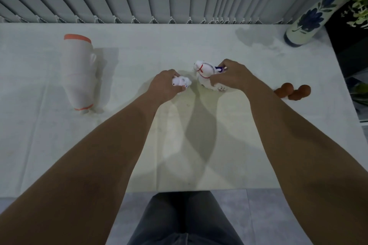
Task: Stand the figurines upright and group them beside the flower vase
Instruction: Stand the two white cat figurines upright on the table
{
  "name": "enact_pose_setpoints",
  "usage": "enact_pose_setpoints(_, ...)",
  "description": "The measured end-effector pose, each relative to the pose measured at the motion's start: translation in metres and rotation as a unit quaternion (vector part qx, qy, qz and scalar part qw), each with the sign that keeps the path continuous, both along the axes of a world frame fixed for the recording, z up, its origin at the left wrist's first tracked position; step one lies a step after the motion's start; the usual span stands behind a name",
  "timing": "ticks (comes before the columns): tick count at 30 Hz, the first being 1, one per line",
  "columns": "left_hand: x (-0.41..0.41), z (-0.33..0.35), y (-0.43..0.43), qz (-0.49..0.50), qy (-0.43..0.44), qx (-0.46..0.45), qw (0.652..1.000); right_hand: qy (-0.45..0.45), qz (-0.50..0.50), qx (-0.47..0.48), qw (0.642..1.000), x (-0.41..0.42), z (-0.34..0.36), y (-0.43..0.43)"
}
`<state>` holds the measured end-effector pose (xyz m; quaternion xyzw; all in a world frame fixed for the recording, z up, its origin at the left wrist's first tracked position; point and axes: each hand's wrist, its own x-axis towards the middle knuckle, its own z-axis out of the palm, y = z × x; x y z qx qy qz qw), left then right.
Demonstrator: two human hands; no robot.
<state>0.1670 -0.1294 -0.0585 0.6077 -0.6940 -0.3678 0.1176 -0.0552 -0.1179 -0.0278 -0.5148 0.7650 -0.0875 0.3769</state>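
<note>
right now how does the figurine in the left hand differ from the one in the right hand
The small figurine is clearly smaller than the large figurine. The left hand wraps over most of the small one, while the right hand grips the large one from its right side, leaving its head showing. The large one has red strap lines; the small one shows only tiny marks. Both are white animal figures, far from the flower vase.

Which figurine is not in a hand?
The brown figurine, right of the right hand. The left hand holds the small white one, the right the larger.
</note>
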Motion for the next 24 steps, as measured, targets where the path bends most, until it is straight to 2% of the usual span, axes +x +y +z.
enact_pose_setpoints(4, -0.002, -0.003, 0.003, -0.023, -0.025, -0.012, 0.999, -0.031, 0.037, 0.016, 0.999, -0.002, -0.004, 0.011)
enact_pose_setpoints(9, -0.004, 0.001, 0.007, -0.035, -0.031, -0.015, 0.999, -0.038, 0.051, -0.012, 0.998, -0.009, -0.009, 0.015)
enact_pose_setpoints(12, -0.003, -0.001, 0.007, -0.037, -0.029, -0.03, 0.998, 0.07, 0.105, -0.051, 0.991, -0.007, -0.012, 0.017)
enact_pose_setpoints(15, 0.0, -0.002, 0.008, -0.028, -0.018, -0.034, 0.999, 0.172, 0.145, -0.108, 0.968, -0.001, -0.022, 0.024)
enact_pose_setpoints(18, 0.0, -0.003, 0.008, -0.036, -0.029, -0.047, 0.998, 0.173, 0.14, -0.137, 0.965, -0.002, -0.027, 0.028)
enact_pose_setpoints(24, -0.028, 0.002, 0.007, -0.051, -0.018, -0.068, 0.996, 0.17, 0.127, -0.107, 0.971, -0.036, -0.016, 0.038)
